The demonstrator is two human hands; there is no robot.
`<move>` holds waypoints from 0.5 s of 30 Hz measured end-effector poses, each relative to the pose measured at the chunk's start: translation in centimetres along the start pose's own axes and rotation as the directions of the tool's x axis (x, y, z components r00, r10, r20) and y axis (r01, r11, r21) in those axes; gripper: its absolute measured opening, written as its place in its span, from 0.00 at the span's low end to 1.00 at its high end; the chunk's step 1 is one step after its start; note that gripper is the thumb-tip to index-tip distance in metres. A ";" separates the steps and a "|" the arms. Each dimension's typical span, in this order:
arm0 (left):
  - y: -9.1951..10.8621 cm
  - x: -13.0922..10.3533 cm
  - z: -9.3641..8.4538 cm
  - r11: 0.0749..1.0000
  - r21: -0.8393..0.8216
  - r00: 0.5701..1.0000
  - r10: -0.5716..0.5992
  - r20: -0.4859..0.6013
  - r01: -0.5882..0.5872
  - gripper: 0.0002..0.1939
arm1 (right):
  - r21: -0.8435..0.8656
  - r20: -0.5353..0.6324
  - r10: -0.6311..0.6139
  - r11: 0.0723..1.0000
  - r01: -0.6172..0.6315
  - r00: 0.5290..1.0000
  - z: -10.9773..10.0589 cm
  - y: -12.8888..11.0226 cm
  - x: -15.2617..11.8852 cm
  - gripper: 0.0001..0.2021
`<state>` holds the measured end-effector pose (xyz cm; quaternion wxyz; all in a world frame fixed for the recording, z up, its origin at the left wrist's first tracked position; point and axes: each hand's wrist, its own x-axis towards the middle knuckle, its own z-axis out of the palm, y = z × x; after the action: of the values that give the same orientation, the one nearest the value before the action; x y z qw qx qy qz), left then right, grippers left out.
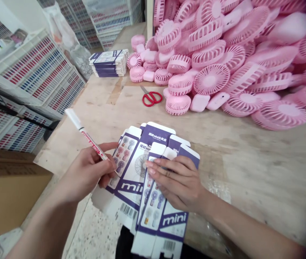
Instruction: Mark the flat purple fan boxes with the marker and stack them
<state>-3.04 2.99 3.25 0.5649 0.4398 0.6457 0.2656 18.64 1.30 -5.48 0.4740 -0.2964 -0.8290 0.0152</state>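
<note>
My left hand [85,172] pinches a white pen [89,140] with red lettering, its tip pointing down at a fan carton [130,169]. This carton is flat, purple and white, printed with small fans and the word "mini". Several flat cartons lie overlapped with it at the table's near edge. Across the upper ones rests my right hand [178,181], fingers close together and curled over a flat carton [158,219] that juts past the edge. The right thumb is hidden, and the pen's tip is too small to make out against the print.
A big heap of pink mini fans [212,79] covers the back right. Red-handled scissors [151,99] lie before it. A stack of flat cartons [109,63] stands at the back left corner. Plastic crates [34,68] and a cardboard box [10,190] flank the table's left side.
</note>
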 end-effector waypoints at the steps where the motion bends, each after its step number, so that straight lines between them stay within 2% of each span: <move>1: 0.1 -0.1 -0.4 1.000 -0.020 0.997 -0.016 0.079 0.018 0.27 | -0.009 -0.004 0.004 1.000 -0.004 1.000 0.0 -0.1 -0.1 0.10; 3: 0.3 -0.4 -0.8 0.998 -0.056 0.989 -0.011 0.147 0.019 0.29 | -0.021 -0.013 0.008 1.000 -0.008 1.000 -0.1 -0.2 -0.2 0.11; 5: 0.5 -1.1 -0.7 0.995 -0.094 0.989 -0.011 0.145 0.025 0.31 | -0.027 -0.026 0.003 1.000 -0.004 1.000 -0.1 -0.3 -0.3 0.11; 8: 1.0 -2.4 0.5 0.985 -0.156 0.988 -0.056 0.146 0.079 0.33 | -0.024 -0.042 0.004 1.000 -0.005 0.999 -0.2 -0.4 -0.7 0.10; 11: 1.2 -3.2 2.0 0.964 -0.178 0.954 -0.149 0.260 0.199 0.34 | -0.018 -0.031 0.016 1.000 -0.017 0.999 -0.4 -0.7 -1.0 0.11; 13: 0.9 -3.2 2.6 0.965 -0.160 0.940 -0.153 0.306 0.210 0.30 | -0.016 -0.020 0.014 1.000 -0.014 1.000 -0.4 -0.8 -1.1 0.11; 14: 0.6 -2.9 2.7 0.978 -0.155 0.963 -0.099 0.251 0.141 0.25 | -0.014 -0.020 0.011 1.000 -0.011 1.000 -0.4 -0.8 -1.1 0.11; 15: 0.2 -2.5 2.6 0.989 -0.146 0.993 -0.005 0.117 0.022 0.19 | -0.011 -0.024 0.006 1.000 -0.006 1.000 -0.4 -0.8 -1.1 0.11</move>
<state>-0.49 0.52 4.11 0.6344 0.4074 0.5932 0.2824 18.97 -0.03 -5.84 0.4821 -0.3016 -0.8225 0.0086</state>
